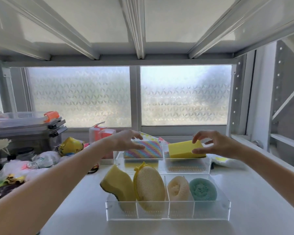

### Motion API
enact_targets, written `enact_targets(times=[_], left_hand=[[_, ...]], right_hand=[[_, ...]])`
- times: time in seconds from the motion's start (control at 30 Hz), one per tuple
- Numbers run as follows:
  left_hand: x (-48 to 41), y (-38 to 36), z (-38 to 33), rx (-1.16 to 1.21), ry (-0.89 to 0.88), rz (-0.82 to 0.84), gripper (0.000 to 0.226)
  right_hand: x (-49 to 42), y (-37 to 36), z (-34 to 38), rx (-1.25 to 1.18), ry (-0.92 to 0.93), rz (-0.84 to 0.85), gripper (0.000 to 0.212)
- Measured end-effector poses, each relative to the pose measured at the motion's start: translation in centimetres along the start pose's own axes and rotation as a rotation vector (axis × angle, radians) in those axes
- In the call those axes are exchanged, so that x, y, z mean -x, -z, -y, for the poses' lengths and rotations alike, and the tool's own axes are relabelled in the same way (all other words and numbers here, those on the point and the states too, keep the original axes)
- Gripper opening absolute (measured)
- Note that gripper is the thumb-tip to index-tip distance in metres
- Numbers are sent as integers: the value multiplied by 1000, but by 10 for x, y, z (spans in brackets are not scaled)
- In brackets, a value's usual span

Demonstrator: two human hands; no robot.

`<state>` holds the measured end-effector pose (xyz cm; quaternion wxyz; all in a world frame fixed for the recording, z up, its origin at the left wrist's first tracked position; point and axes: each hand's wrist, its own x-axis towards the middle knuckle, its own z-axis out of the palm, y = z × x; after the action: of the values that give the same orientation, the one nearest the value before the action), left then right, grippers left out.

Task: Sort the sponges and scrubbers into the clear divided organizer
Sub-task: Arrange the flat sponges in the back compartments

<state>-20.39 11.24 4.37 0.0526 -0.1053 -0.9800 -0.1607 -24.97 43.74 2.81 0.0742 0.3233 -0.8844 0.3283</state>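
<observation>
- To your left on the white surface sits a heap of clutter: a grey lidded storage box, a yellow crinkled packet, crumpled plastic wrappers. None of it lies between your hands and the organizers.
- The near clear acrylic divided organizer holds, left to right, a yellow curved sponge with a dark green scrub edge, a yellow oval mesh scrubber, a cream round scrubber and a teal round scrubber.
- The far clear organizer carries a rainbow-striped flat sponge on the left and a yellow rectangular foam sponge, tilted, on the right.
- Your left hand hovers over the striped sponge's near-left corner, fingers spread; whether it touches, you cannot tell.
- Your right hand pinches the yellow block's right end between thumb and fingers.
</observation>
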Motion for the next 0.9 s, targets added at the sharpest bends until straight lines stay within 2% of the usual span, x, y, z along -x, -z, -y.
enact_targets(times=[0.1,0.23,0.33,0.43,0.67,0.83,0.9], left_hand=[[-16,-7,-5,40,5,107,61],[-21,-1,-1,37,1,188,75],[-24,2,3,-29,-2,212,81],[-27,2,7,27,-46,190,74],[-20,9,31,235,-37,-17,59],[9,60,49,332,-40,-291,76],[22,80,48,339,-60,-352,76]], right_hand=[[-11,-7,-11,5,-50,112,55],[-21,-6,-22,48,-53,144,32],[-26,-5,-20,68,-45,176,27],[-30,-4,-18,100,-43,176,26],[-24,2,-7,-11,-56,129,30],[-49,-15,33,-93,67,105,31],[-63,-33,54,-110,113,125,30]])
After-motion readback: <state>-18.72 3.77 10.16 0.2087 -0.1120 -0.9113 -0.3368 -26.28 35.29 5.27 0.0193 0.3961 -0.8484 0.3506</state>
